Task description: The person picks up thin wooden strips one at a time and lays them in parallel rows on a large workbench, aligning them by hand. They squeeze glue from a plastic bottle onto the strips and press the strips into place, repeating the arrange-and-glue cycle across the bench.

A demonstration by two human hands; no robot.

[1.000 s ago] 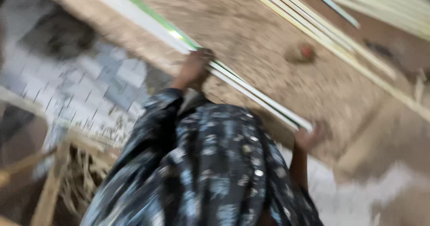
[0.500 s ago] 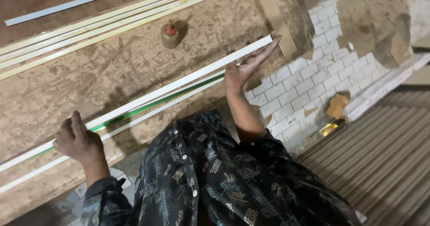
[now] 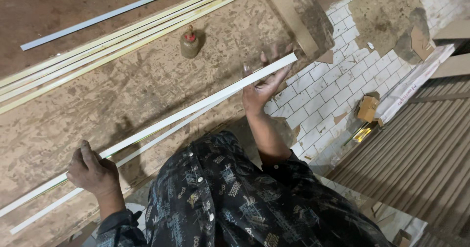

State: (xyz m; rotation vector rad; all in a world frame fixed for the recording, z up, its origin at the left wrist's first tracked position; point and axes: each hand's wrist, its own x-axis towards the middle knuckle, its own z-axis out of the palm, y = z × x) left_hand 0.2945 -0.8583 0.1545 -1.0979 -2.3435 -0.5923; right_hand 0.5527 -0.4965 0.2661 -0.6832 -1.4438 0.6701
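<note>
I hold a long white strip (image 3: 196,111) over a wooden board table (image 3: 122,90). My left hand (image 3: 92,171) grips the strip near its near-left part, fingers curled over it. My right hand (image 3: 264,83) holds the strip close to its right end, palm under it and fingers spread behind it. A second, thinner white strip (image 3: 147,146) lies just beneath on the board. My dark patterned shirt (image 3: 235,198) fills the lower middle of the view.
A small brown bottle with a red cap (image 3: 189,42) stands on the board. Several pale yellow strips (image 3: 107,44) and a grey strip (image 3: 103,17) lie along the far side. White tiled floor (image 3: 333,90), a small cardboard box (image 3: 367,108) and corrugated sheeting (image 3: 421,149) are at right.
The view swung round and steadied. Both hands kept hold of the white strip, which now sits lifted slightly off the board, with my right hand nearer its end.
</note>
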